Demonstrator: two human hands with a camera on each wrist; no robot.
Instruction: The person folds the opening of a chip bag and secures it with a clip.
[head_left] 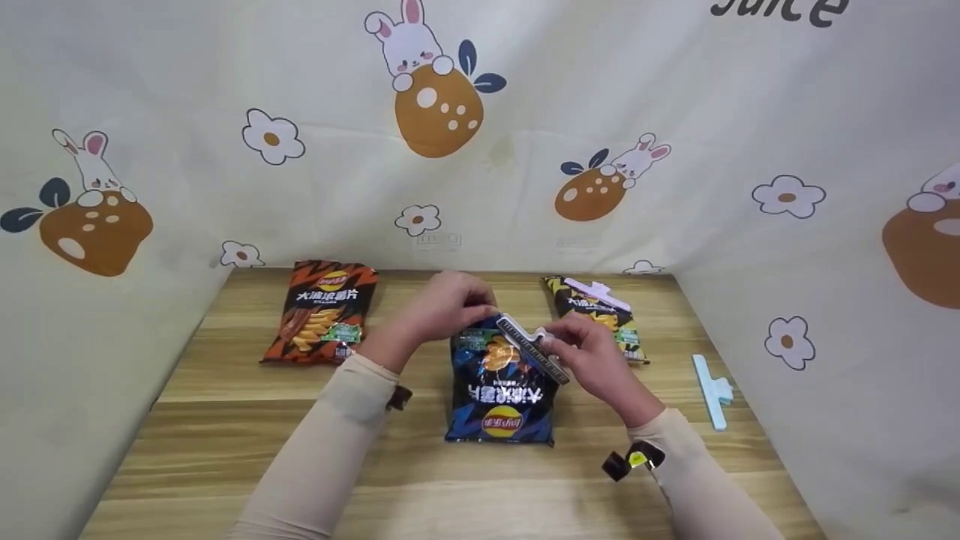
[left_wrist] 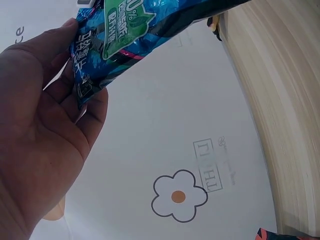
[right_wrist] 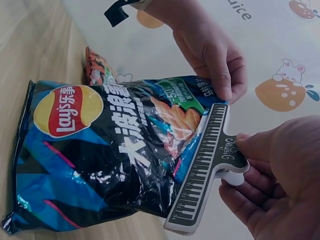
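Observation:
A blue-and-black Lay's potato chip bag (head_left: 499,375) stands on the table before me, its print upside down in the head view. My left hand (head_left: 450,306) pinches one top corner of it between thumb and fingers; the left wrist view shows that corner (left_wrist: 92,75) close up. In my right hand (head_left: 596,360), thumb and fingers grip the handle of a bag clip (right_wrist: 200,170) with a piano-key pattern. The clip slants across the bag's top end, one tip right by the left thumb. Part of the bag's top edge is hidden behind the clip.
An orange-and-black chip bag (head_left: 319,315) lies at the back left of the wooden table (head_left: 300,465). Toward the back right is a yellow-and-black chip bag (head_left: 581,304) with a pink clip (head_left: 598,294) across its top. A light-blue clip (head_left: 711,391) lies near the right edge. Printed cloth surrounds the table.

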